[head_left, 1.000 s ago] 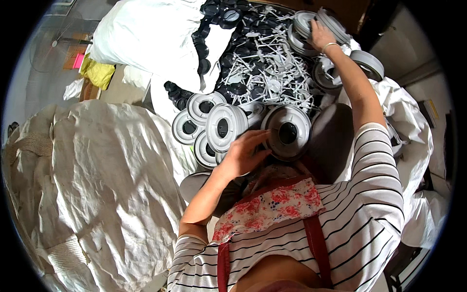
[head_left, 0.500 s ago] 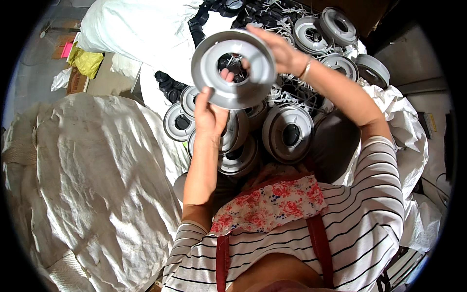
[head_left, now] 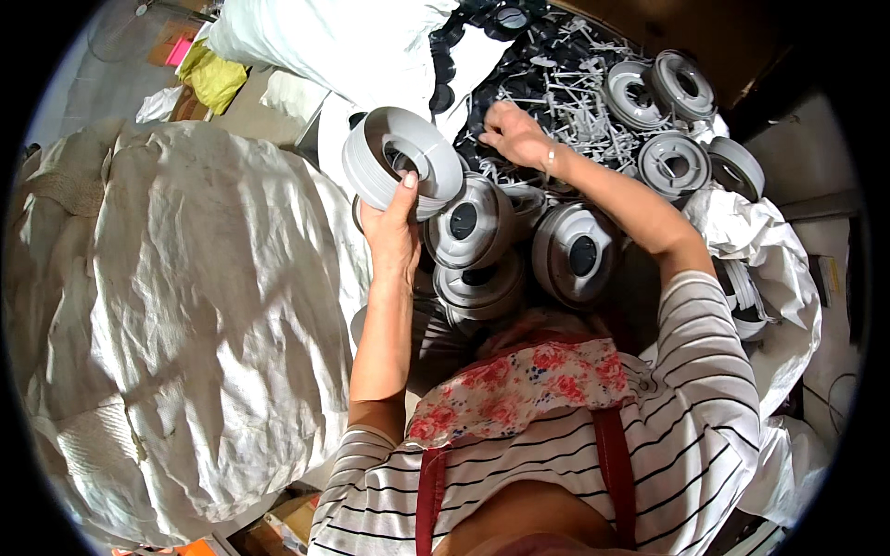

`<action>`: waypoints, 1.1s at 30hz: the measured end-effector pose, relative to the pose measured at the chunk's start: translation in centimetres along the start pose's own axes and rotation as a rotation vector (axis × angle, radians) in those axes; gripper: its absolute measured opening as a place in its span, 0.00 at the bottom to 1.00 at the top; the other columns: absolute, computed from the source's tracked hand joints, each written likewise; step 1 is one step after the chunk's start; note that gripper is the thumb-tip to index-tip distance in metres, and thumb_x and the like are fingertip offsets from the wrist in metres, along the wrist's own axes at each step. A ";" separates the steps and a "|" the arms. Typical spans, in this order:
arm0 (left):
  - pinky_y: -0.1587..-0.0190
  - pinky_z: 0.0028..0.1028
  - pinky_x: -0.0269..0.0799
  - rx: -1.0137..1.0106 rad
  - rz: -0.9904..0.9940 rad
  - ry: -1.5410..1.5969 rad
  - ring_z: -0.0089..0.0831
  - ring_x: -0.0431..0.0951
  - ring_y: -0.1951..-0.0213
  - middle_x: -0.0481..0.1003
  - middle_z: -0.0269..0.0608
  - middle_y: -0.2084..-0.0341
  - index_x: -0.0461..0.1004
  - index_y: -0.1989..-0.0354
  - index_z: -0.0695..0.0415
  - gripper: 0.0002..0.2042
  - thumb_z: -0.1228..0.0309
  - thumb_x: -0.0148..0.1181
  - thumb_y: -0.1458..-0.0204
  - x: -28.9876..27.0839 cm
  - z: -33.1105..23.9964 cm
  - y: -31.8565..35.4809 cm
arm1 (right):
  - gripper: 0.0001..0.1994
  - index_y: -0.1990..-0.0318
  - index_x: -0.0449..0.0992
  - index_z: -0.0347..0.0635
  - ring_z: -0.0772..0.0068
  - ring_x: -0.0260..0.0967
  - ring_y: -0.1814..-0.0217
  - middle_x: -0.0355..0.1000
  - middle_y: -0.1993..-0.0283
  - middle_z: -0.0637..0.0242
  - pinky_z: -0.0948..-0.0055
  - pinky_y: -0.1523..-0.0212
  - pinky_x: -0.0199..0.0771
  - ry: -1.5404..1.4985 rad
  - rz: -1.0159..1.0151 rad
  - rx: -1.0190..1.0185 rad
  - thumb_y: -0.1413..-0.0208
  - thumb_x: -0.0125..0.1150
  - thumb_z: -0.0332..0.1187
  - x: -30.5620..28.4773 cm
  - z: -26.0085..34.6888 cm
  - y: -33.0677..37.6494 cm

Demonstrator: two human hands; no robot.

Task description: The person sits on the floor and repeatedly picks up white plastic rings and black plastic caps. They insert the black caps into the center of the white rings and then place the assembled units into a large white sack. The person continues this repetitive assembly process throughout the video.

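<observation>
My left hand [head_left: 393,232] grips a grey plastic ring-shaped housing [head_left: 371,171] by its near edge, thumb on the inner side. The housing is tilted, with its ribbed outer wall showing and a round hole in its middle. My right hand [head_left: 517,134] is apart from it, over a heap of black round plastic caps [head_left: 485,97] and thin grey-white plastic sticks [head_left: 593,130]. Its fingers are curled together, and whatever they may hold is hidden. Several more grey housings lie close to my lap, among them one with a black centre [head_left: 577,255] and another [head_left: 471,222] beside my left wrist.
More grey housings [head_left: 674,165] stand at the right edge of the heap. A large white woven sack [head_left: 185,324] fills the left side, and another white sack [head_left: 324,46] lies at the back. Crumpled white sheeting [head_left: 769,259] hangs at the right. A yellow bag [head_left: 213,76] lies far left.
The housing was between both hands, face up; now only my left hand holds it, lower and tilted. My right hand has let go and moved down to the heap.
</observation>
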State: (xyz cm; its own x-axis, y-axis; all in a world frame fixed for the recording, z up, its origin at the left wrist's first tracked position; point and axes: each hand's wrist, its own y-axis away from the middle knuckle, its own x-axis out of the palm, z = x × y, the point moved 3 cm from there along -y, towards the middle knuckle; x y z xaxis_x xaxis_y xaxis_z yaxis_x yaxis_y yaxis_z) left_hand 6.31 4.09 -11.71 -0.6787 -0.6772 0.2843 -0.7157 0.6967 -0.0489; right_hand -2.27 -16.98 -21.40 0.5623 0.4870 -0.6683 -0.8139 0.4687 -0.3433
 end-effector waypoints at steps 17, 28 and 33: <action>0.49 0.32 0.71 -0.388 0.438 0.208 0.33 0.75 0.54 0.73 0.46 0.55 0.66 0.47 0.67 0.22 0.70 0.61 0.48 5.4 -1.6 6.7 | 0.33 0.49 0.68 0.41 0.48 0.62 0.51 0.63 0.53 0.51 0.60 0.49 0.67 0.123 0.044 -0.313 0.71 0.68 0.30 -11.4 14.5 9.6; 0.52 0.29 0.71 -0.300 0.225 0.140 0.30 0.76 0.58 0.75 0.43 0.58 0.69 0.52 0.67 0.18 0.73 0.63 0.50 6.7 -1.5 8.1 | 0.32 0.48 0.68 0.40 0.52 0.62 0.47 0.65 0.51 0.54 0.62 0.44 0.65 -0.011 -0.131 -0.221 0.68 0.69 0.31 -10.0 13.5 11.2; 0.53 0.29 0.72 -0.310 0.249 0.149 0.31 0.77 0.58 0.75 0.44 0.59 0.70 0.53 0.68 0.17 0.73 0.62 0.49 6.0 -0.8 8.1 | 0.30 0.49 0.69 0.38 0.50 0.66 0.49 0.68 0.52 0.52 0.62 0.47 0.68 -0.233 -0.040 -0.175 0.66 0.69 0.32 -10.2 12.6 10.3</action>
State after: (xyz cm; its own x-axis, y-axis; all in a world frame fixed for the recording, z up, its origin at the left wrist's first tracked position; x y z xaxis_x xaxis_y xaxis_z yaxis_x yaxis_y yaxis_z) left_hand -3.44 5.89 -9.63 -0.7771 -0.4532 0.4367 -0.4337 0.8885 0.1502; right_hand -14.58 -7.83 -9.78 0.5960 0.6364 -0.4896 -0.7921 0.3661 -0.4883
